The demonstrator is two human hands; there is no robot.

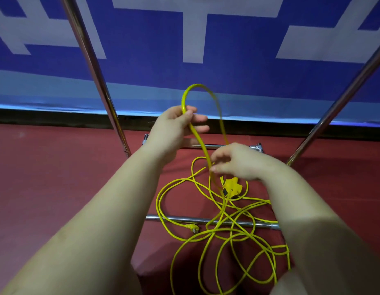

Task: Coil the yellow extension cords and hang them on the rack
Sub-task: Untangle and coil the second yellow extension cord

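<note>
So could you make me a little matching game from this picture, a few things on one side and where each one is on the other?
Things:
1. Left hand
2. Right hand
3. Plug
4. Socket block

Places:
A. On the red floor, by the near rack bar
B. Highest up, holding the top of the raised cord loop
C. On the floor just below the right hand
D. Lower down the loop, fingers at the cord

Pairs: 1-B, 2-D, 3-A, 4-C

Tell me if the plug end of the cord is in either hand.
No: the plug lies on the floor beside the rack's bar, away from both hands.
</note>
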